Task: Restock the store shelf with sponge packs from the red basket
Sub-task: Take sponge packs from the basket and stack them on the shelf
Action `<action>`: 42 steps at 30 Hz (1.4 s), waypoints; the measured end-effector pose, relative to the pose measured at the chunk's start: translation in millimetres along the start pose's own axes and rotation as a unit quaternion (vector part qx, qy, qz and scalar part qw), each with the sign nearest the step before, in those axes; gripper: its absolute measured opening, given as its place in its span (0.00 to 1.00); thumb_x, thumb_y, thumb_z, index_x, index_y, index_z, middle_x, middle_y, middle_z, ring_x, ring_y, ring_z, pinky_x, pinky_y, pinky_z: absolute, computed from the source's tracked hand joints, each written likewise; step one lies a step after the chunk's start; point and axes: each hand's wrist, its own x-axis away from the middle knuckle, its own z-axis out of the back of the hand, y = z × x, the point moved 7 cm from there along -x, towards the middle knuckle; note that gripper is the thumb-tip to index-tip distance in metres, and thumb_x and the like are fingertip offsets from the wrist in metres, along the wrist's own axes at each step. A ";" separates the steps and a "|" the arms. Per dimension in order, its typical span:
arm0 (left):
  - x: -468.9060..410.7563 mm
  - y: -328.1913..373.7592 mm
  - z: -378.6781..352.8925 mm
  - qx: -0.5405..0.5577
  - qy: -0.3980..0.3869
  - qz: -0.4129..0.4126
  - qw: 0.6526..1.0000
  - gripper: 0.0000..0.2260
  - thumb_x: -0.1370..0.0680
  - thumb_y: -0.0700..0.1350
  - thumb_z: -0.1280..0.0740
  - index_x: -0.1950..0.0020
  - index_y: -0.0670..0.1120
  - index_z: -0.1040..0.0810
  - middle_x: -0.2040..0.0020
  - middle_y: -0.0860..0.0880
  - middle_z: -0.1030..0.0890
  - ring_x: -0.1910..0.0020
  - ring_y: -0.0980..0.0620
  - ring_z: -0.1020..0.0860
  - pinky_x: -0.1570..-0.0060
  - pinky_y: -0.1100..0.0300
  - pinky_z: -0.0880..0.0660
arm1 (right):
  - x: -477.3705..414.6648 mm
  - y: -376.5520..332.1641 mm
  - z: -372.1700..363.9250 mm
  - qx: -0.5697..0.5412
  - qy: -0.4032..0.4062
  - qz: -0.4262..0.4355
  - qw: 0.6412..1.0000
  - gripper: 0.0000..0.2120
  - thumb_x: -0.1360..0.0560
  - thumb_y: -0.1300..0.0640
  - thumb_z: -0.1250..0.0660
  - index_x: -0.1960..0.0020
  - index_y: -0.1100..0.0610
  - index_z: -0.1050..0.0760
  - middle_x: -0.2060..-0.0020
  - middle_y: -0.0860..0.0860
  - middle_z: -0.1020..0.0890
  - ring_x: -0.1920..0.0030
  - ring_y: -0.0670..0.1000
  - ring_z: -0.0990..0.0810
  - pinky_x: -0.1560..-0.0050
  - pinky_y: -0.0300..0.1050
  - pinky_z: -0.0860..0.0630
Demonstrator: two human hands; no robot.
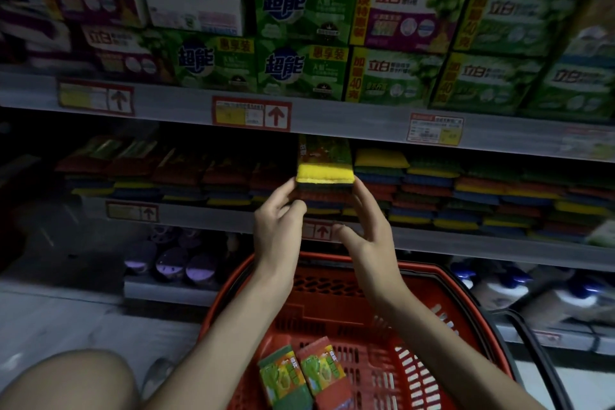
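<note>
Above the red plastic basket (362,303), your two hands held a wrapped pack of stacked sponges with a yellow top layer (324,165) at the mouth of the grey metal store shelf (332,116). Your left hand (278,226) pinched the pack's left edge between thumb and fingertips, and your right hand (366,226) pressed flat fingers against its right edge, thumb held loose below. The pack stood just under the shelf lip, level with the rows of stacked multicoloured sponge packs (466,196) that filled the shelf on both sides of it; whether it already rested on the stack beneath, you could not tell from this view. Down in the basket, near its front, lay two more flat sponge packs side by side: one with a green edge (283,376) and one with a red edge (324,373), touching each other. Higher than the basket and above the sponge row, green and purple cardboard boxes (299,43) lined the upper shelf. Left of the basket, your bare knee (66,383) showed at the bottom corner.
</note>
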 end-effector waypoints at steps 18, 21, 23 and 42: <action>-19.7 -6.7 -14.1 0.037 -0.004 -0.005 0.999 0.23 0.19 0.33 0.37 0.24 0.44 0.27 0.28 0.48 0.24 0.34 0.59 0.28 0.38 0.66 0.30 | -14.2 8.7 -16.6 0.053 0.036 -0.059 0.996 0.37 0.20 0.63 0.35 0.17 0.47 0.47 0.17 0.45 0.47 0.18 0.44 0.50 0.39 0.19 0.39; -19.7 -7.8 -15.4 0.022 -0.004 -0.014 1.000 0.22 0.19 0.33 0.37 0.25 0.44 0.26 0.35 0.53 0.23 0.37 0.61 0.28 0.48 0.74 0.30 | -13.8 10.5 -18.7 0.073 0.043 -0.060 0.995 0.36 0.20 0.64 0.36 0.17 0.48 0.46 0.17 0.46 0.48 0.18 0.45 0.52 0.51 0.12 0.42; -21.9 -8.7 -14.8 0.022 0.007 -0.012 1.000 0.21 0.19 0.33 0.37 0.25 0.43 0.26 0.39 0.54 0.24 0.38 0.60 0.27 0.44 0.70 0.30 | -14.5 11.5 -16.6 0.075 0.061 -0.050 0.994 0.35 0.20 0.65 0.36 0.18 0.48 0.44 0.18 0.47 0.45 0.18 0.46 0.49 0.45 0.14 0.42; -37.5 -31.7 -10.9 0.010 0.088 0.048 0.995 0.07 0.22 0.44 0.25 0.48 0.46 0.21 0.64 0.52 0.16 0.58 0.50 0.14 0.52 0.48 0.18 | -25.4 39.5 13.8 -0.015 0.300 -0.214 0.930 0.13 0.21 0.54 0.31 0.53 0.65 0.22 0.61 0.62 0.16 0.67 0.51 0.24 0.66 0.45 0.29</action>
